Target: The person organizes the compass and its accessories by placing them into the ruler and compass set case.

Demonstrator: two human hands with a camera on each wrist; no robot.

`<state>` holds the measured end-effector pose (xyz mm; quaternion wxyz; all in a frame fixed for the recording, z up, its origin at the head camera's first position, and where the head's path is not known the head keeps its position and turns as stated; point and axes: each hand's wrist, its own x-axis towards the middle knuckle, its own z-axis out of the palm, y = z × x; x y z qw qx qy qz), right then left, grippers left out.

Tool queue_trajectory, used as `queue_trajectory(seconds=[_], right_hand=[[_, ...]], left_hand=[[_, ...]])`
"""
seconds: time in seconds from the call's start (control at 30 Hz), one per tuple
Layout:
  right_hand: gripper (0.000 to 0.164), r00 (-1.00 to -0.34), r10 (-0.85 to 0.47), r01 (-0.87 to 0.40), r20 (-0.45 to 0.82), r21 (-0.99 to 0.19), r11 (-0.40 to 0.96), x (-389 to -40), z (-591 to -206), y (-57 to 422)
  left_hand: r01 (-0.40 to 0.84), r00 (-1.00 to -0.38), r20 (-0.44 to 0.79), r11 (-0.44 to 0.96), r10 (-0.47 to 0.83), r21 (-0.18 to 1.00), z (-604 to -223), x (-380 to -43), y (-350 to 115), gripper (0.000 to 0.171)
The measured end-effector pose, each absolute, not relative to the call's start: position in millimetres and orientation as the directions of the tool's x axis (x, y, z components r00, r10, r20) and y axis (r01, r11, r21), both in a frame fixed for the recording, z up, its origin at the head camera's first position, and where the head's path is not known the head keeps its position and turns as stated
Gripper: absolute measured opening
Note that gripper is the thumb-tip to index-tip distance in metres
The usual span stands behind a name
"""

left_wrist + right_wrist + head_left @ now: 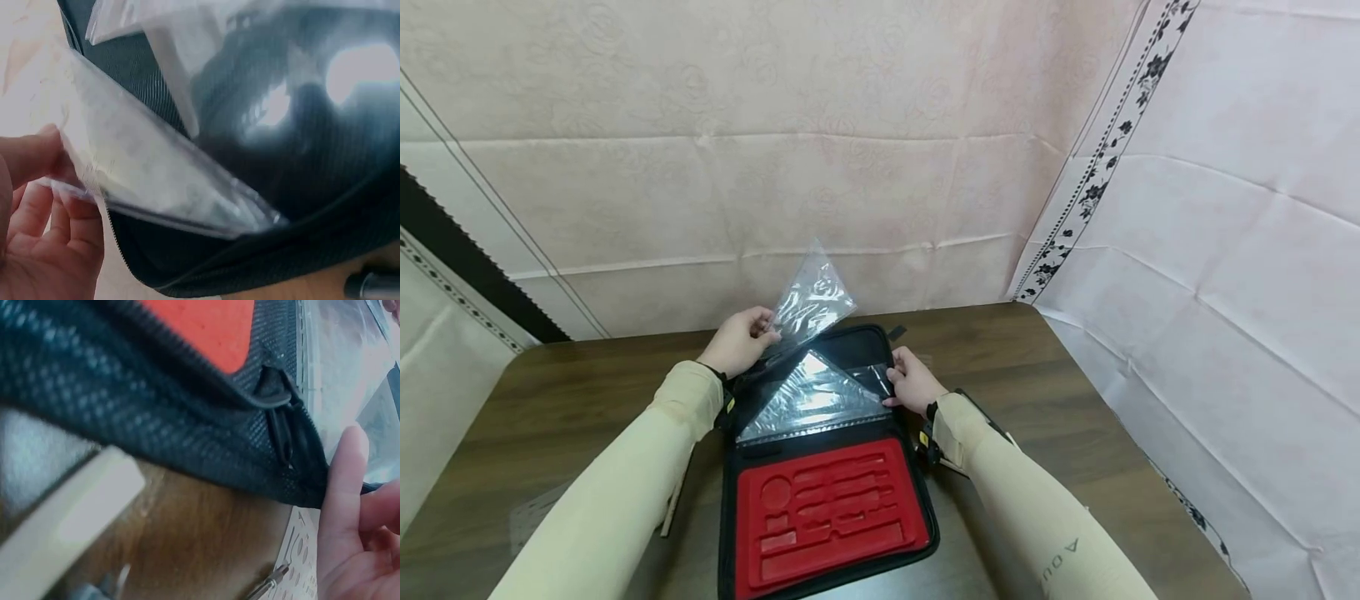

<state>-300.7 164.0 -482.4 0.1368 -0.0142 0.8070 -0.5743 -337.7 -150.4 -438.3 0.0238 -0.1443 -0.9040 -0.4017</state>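
A black zip case (931, 533) lies unfolded on the table, its red moulded tray (835, 512) toward me. Clear plastic sleeves line the far half; one sleeve (812, 400) lies against it, shiny with reflections. My left hand (737, 342) pinches another clear plastic sleeve (814, 300) between thumb and fingers, lifting it up at the case's far left. That raised sleeve (144, 156) slants across the dark lining in the left wrist view. With thumb and fingers, my right hand (916, 383) grips the right edge of the far half. A zip pull (282, 437) hangs near it.
Brown wooden table (1060, 400) meets a pale cloth-covered wall behind. A transparent sheet (535, 517) and a thin strip (673, 500) lie at left. The right wrist view shows a pale bar (81, 506), a perforated template (300, 556) and a metal drawing tool (269, 582).
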Motion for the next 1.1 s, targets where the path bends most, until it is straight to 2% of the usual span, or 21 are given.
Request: queue_trajectory(seconds=[0.37,0.57,0.7,0.83,1.1], right_hand=[[0.005,-0.966,-0.175,0.128,-0.192,-0.938,0.323,-304.3,-480.7,161.0],[0.006,-0.965,-0.182,0.126,-0.189,-0.942,0.312,-305.7,-480.2,160.3],[0.009,-0.963,-0.176,0.143,-0.204,-0.941,0.306,-306.8,-482.9,161.6],[0.008,-0.963,-0.165,0.157,-0.214,-0.940,0.304,-307.5,-483.5,161.7],[0.009,-0.959,-0.137,0.189,-0.248,-0.921,0.341,-305.9,-479.0,158.6]], left_hand=[[0.270,-0.947,0.083,0.629,0.311,0.729,-437.9,-338.1,-151.5,0.026],[0.286,-0.924,0.021,0.653,0.381,0.701,-440.0,-336.9,-146.4,0.035],[0.290,-0.923,0.028,0.644,0.384,0.708,-441.4,-336.8,-143.9,0.041],[0.284,-0.926,0.032,0.636,0.377,0.718,-441.5,-335.6,-141.4,0.040],[0.312,-0.918,0.007,0.709,0.397,0.633,-448.1,-331.7,-139.6,0.040]])
